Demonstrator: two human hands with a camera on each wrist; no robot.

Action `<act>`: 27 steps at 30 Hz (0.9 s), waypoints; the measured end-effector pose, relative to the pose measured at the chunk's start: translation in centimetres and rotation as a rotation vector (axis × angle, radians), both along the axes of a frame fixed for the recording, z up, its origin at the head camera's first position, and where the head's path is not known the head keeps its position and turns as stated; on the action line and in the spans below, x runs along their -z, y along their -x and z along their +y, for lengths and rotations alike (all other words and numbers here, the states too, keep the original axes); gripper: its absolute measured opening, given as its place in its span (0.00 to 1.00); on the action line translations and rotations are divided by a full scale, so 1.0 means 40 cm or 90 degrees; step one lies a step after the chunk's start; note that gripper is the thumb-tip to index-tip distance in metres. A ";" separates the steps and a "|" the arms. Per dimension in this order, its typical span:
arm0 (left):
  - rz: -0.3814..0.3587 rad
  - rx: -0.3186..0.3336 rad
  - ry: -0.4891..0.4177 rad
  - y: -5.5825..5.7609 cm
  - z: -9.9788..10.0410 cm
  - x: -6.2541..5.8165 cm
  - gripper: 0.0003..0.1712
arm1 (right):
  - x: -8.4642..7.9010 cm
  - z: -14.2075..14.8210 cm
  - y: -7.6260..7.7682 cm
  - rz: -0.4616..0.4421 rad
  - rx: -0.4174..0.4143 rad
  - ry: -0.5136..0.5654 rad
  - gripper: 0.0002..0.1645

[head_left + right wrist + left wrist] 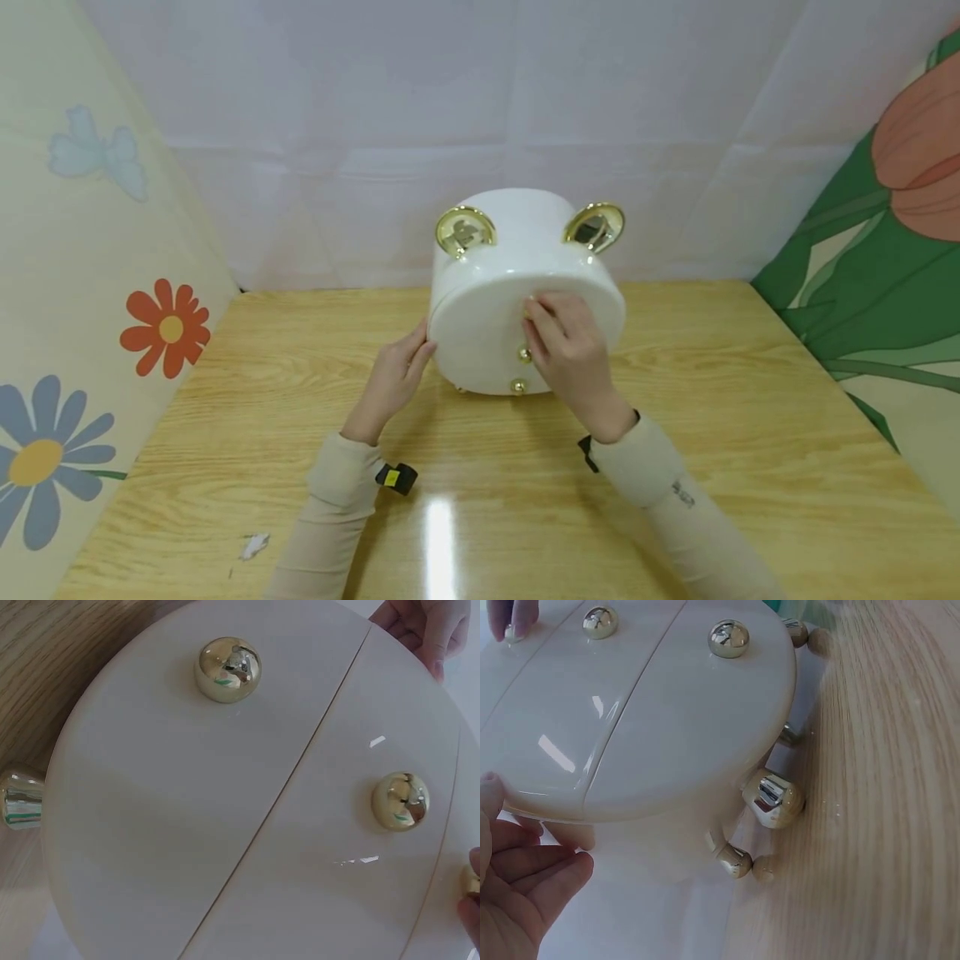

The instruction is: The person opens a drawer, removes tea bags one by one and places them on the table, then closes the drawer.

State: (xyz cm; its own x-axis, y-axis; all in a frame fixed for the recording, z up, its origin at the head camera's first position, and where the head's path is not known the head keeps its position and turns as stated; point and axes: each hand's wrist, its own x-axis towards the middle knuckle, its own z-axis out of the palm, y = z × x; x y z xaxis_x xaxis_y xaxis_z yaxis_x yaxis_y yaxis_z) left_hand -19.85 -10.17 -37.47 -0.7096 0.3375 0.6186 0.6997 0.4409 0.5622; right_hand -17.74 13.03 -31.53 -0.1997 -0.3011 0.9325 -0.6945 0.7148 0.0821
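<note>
A glossy white rounded box [472, 333] stands on the table, with two gold-rimmed ears [465, 231] on top. Thin seams divide its front into drawer faces with gold ball knobs [401, 801]. My right hand [573, 358] pinches the top knob [471, 883] between thumb and fingers, mostly covering it in the head view. Against the box's left side rests my left hand [390, 375], its thumb at the front rim and its fingers extended along the side wall [649, 851]. The lower two knobs are uncovered.
Short gold feet [774, 801] carry the box on the wooden table [300, 375]. Behind it hangs a pale cloth [337, 125]. Flower-patterned panels [45, 250] flank the table. A small white scrap [255, 546] lies near the front left.
</note>
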 end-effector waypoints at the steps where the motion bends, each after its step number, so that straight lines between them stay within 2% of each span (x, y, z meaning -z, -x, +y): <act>1: -0.001 -0.002 -0.001 0.000 0.000 0.000 0.23 | 0.000 0.000 0.000 0.003 0.003 -0.002 0.08; 13: -0.009 -0.009 -0.005 -0.001 0.003 -0.005 0.23 | -0.004 0.001 -0.008 0.024 0.029 -0.013 0.06; 27: -0.035 -0.024 -0.001 -0.006 0.001 -0.006 0.23 | -0.005 -0.002 -0.028 0.053 -0.006 0.000 0.07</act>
State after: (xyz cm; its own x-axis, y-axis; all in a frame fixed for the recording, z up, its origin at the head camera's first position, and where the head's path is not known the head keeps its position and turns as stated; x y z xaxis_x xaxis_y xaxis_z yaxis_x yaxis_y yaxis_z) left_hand -19.62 -10.11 -37.23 -0.7549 0.3085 0.5788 0.6504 0.4657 0.6001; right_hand -16.63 12.94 -31.32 -0.1178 -0.3020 0.9460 -0.6921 0.7081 0.1399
